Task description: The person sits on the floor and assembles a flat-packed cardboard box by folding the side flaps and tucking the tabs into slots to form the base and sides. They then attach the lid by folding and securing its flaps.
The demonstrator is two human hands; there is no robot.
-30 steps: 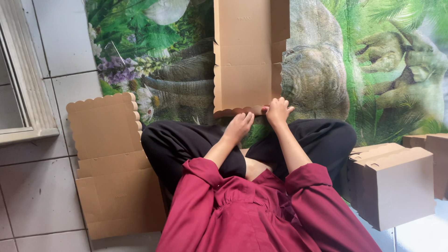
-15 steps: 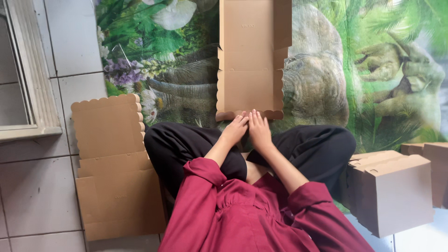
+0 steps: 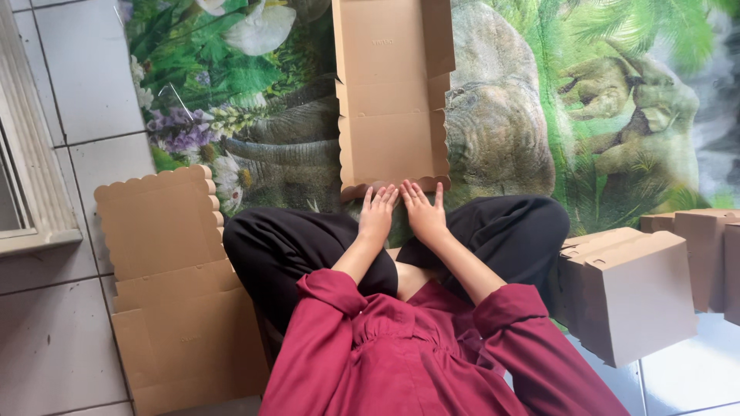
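A flat, unfolded brown cardboard box blank [image 3: 391, 100] lies on a green printed mat in front of my crossed legs. Its near scalloped edge is raised a little. My left hand [image 3: 378, 214] and my right hand [image 3: 422, 212] rest side by side, palms down with fingers apart, just below that scalloped edge, fingertips touching or almost touching it. Neither hand holds anything. I wear a dark red top and black trousers.
A stack of flat cardboard blanks [image 3: 173, 285] lies on the tiled floor at my left. Folded brown boxes [image 3: 632, 293] stand at my right, with more [image 3: 705, 258] behind. A white window frame [image 3: 31, 177] runs along the left edge.
Both hands slid from the blank's near corner toward its middle, came together and flattened. The blank's near flap now lies lower.
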